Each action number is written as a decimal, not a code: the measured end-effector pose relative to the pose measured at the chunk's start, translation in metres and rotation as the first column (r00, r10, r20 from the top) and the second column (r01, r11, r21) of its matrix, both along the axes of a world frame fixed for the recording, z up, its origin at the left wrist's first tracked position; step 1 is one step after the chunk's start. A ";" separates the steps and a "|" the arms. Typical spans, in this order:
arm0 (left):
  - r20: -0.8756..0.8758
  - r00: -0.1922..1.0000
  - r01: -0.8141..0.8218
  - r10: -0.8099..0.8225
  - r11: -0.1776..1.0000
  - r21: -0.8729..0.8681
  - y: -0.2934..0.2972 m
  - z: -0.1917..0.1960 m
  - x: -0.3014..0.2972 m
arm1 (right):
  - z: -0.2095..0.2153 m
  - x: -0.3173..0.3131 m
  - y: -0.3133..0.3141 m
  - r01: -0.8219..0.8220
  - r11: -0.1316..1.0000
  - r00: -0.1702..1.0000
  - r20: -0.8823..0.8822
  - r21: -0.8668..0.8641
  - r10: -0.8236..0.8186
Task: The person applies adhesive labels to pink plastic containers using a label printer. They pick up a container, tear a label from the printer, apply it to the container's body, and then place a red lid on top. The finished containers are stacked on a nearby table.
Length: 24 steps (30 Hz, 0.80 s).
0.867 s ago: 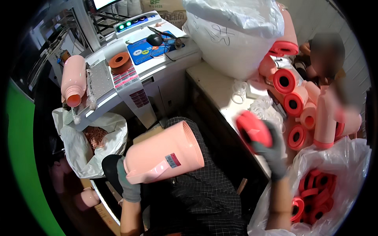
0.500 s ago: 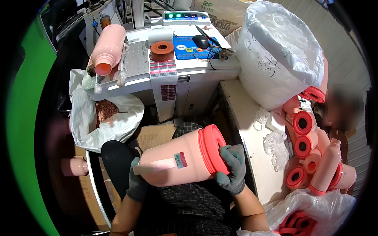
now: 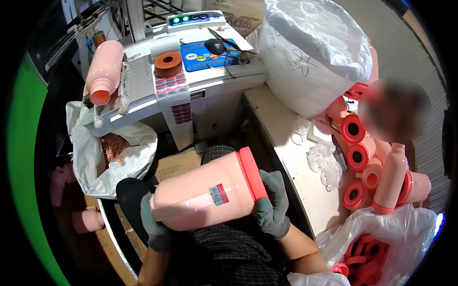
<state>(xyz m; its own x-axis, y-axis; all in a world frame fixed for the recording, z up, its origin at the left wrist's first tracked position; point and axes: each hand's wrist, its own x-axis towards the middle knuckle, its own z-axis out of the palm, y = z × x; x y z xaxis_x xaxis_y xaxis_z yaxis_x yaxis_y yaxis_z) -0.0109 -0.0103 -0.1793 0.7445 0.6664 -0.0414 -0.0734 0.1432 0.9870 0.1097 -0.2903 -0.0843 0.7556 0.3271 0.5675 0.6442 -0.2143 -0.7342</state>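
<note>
Pink jug [image 3: 200,188] at frame centre, lying tilted above the lap, its red cap [image 3: 253,174] facing right. 2 gloved hands on it. Left hand [image 3: 154,226]: part-closed round the jug's base end, left of centre. Right hand [image 3: 273,205]: half-curled, thumb and fingers gripping the cap. 1 small sticker [image 3: 219,195] on the jug's side. Lower right: plastic bag [image 3: 410,229] with more red lids [image 3: 365,257] inside. Right of centre: clear rings [image 3: 325,164] on a white table [image 3: 281,138]. Upper left: 1 pink bottle [image 3: 106,62], mouth toward the viewer.

Bright middle, black bent fisheye edges
</note>
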 end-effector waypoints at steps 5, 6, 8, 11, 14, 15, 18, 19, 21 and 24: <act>0.002 1.000 0.026 -0.030 0.916 0.401 0.025 -0.008 0.004 | -0.009 -0.015 0.002 0.000 0.975 0.995 -0.099 0.221 0.022; 0.009 0.999 0.039 -0.047 0.906 0.421 0.032 -0.011 0.004 | -0.012 -0.018 0.003 -0.004 0.955 0.992 -0.117 0.298 0.040; 0.022 0.995 0.084 -0.098 0.932 0.352 0.038 0.005 0.003 | 0.000 -0.004 -0.020 -0.128 0.978 0.958 -0.235 0.164 0.165; 0.046 0.986 0.141 -0.157 0.959 0.244 0.031 0.037 -0.005 | 0.002 0.045 -0.028 0.116 0.759 0.887 -0.411 0.640 0.211; 0.038 0.983 0.165 -0.180 0.954 0.249 0.007 0.041 0.007 | 0.025 0.057 -0.015 -0.205 0.856 0.820 -0.393 0.475 0.415; 0.039 0.982 0.172 -0.187 0.953 0.248 0.004 0.041 0.010 | 0.037 0.052 -0.005 -0.302 0.846 0.770 -0.410 0.440 0.488; 0.034 0.982 0.173 -0.188 0.950 0.261 0.002 0.048 0.012 | 0.032 0.047 -0.008 -0.160 0.721 0.755 -0.387 0.674 0.529; 0.033 0.980 0.180 -0.195 0.948 0.261 0.002 0.049 0.012 | 0.037 0.043 -0.016 -0.109 0.681 0.744 -0.395 0.724 0.539; 0.056 0.980 0.176 -0.191 0.964 0.199 0.019 0.033 0.009 | 0.035 0.022 -0.020 0.176 0.741 0.671 -0.630 0.647 0.390; -0.003 0.995 0.096 -0.100 0.940 0.327 0.012 0.016 0.018 | 0.006 -0.023 -0.018 0.016 0.996 0.989 -0.146 0.085 -0.004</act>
<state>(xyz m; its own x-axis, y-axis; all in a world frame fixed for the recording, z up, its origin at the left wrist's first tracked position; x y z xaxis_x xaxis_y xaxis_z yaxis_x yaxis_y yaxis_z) 0.0068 0.0019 -0.1633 0.8058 0.5651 0.1771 -0.0893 -0.1798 0.9796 0.0870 -0.3081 -0.0783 0.8354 0.2738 0.4766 0.5269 -0.1521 -0.8362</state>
